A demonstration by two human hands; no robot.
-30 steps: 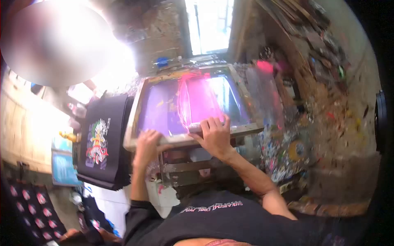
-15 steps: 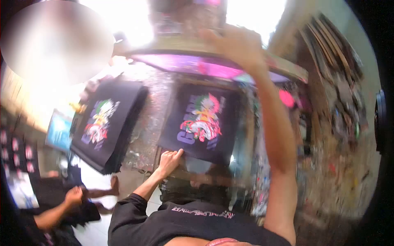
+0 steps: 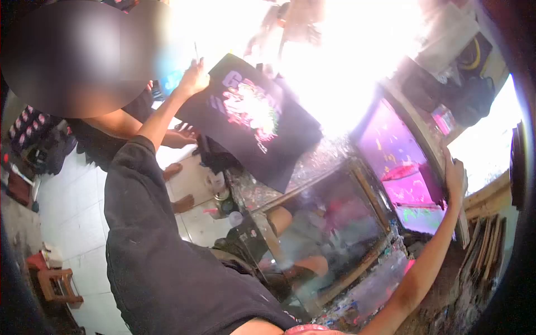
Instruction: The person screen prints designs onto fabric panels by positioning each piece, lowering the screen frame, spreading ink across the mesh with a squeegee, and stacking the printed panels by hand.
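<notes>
My left hand [image 3: 195, 79] is closed at the edge of a black fabric panel [image 3: 206, 120] with a bright multicolour print. A thin stick-like shape points up from that hand; I cannot make out what it is. The panel lies tilted left of a glass-topped table [image 3: 329, 223], and what is under it is mostly hidden. At the right, my right hand [image 3: 456, 174] has its fingers wrapped round the wooden edge of a raised screen printing frame [image 3: 405, 120]. Pink and purple mesh shows inside the frame.
A co-worker's hand [image 3: 181, 137] is close to the panel's left side. On the tiled floor stands a small wooden stool [image 3: 58, 286]. Wooden boards [image 3: 483, 245] lean at the far right. Strong glare hides much of the back.
The printed panel has left the glass and moved left with my left hand. My right hand has gone to the screen frame's edge. The head view has turned left.
</notes>
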